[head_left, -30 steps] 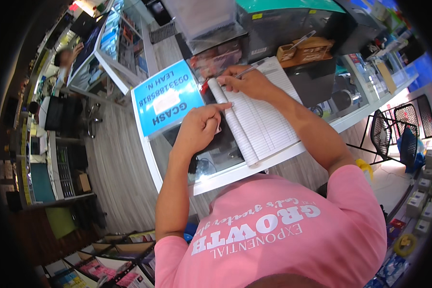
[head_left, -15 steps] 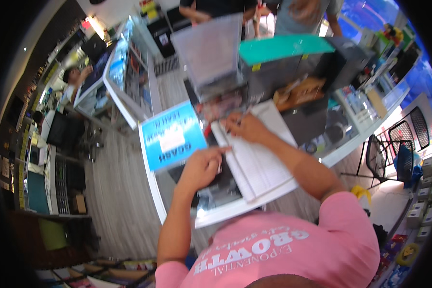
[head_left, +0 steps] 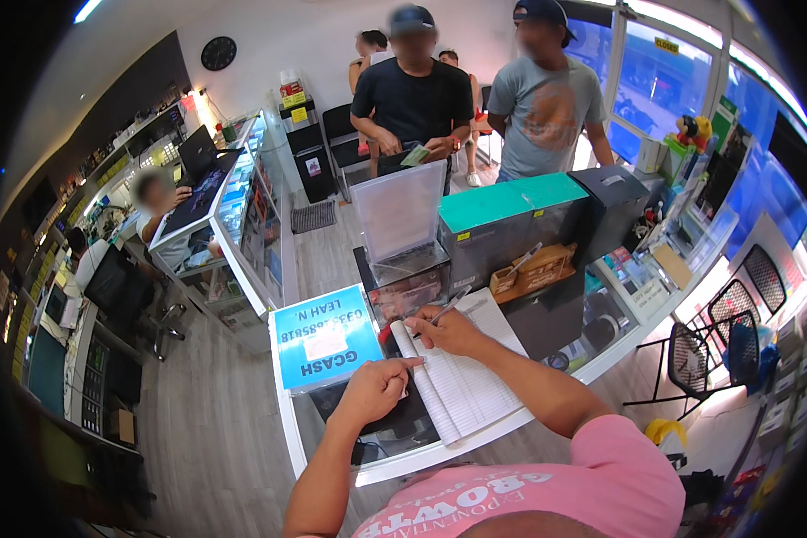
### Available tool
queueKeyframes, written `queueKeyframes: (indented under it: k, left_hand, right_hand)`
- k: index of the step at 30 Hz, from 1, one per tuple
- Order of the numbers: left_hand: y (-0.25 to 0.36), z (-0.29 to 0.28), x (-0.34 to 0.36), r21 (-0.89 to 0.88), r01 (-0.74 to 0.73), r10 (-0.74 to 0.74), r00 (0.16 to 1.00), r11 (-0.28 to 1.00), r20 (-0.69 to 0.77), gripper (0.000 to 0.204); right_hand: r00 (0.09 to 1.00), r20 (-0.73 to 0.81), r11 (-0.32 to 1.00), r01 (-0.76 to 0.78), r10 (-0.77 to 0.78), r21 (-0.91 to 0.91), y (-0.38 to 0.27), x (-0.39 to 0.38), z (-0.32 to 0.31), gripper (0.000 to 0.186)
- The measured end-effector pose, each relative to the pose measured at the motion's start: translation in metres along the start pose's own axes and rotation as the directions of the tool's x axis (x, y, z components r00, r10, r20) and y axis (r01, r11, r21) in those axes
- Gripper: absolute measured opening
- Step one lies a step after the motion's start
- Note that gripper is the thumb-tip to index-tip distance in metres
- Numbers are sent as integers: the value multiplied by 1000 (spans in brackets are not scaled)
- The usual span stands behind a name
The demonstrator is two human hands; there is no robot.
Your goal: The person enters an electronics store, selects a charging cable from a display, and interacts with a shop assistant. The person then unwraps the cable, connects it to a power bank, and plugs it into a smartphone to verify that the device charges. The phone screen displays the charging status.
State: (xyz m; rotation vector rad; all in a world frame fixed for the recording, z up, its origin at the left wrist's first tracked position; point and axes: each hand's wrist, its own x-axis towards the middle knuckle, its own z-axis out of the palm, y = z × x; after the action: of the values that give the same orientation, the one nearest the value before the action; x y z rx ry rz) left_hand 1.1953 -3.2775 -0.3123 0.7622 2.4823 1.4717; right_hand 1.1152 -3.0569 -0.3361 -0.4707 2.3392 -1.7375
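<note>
Glass desk (head_left: 394, 468) under open notebook (head_left: 477, 387), my right grip (head_left: 446, 334) closed round a pen (head_left: 453, 304), left grip (head_left: 375, 393) half-curled, contents unclear.

Open ruled notebk (head_left: 475, 372), flat, L pgs curled, w/ slim pen (head_left: 453, 304) tilted over top

Pink shirt (head_left: 592, 484) cut off btm; notebk (head_left: 471, 386) partly hid

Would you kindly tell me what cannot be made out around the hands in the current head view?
- Head view: the lower part of the pen, behind the right hand.
- Head view: entries on the notebook, too small to read.
- Head view: the left hand's palm, turned from the camera.
- Head view: the pink shirt's lower part, cut off by the bottom edge.
</note>
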Motion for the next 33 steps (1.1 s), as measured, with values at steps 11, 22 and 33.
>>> queueKeyframes:
  k: [11, 22, 33]
  left_hand:
    - [-2, 1, 2, 41, -77, 77, 997, 996, -20, 14]
    - [-6, 0, 5, 21, -31, 31, 1000, 999, 1, 16]
    - [1, 2, 5, -1, 22, -22, 1000, 1000, -7, 13]
  right_hand:
    - [997, 24, 997, -73, 74, -16, 7, 3, -2, 39]
    - [999, 31, 976, 22, -16, -215, 4, 5, -10, 44]
    - [999, -45, 999, 11, -13, -40, 5, 4, -4, 35]
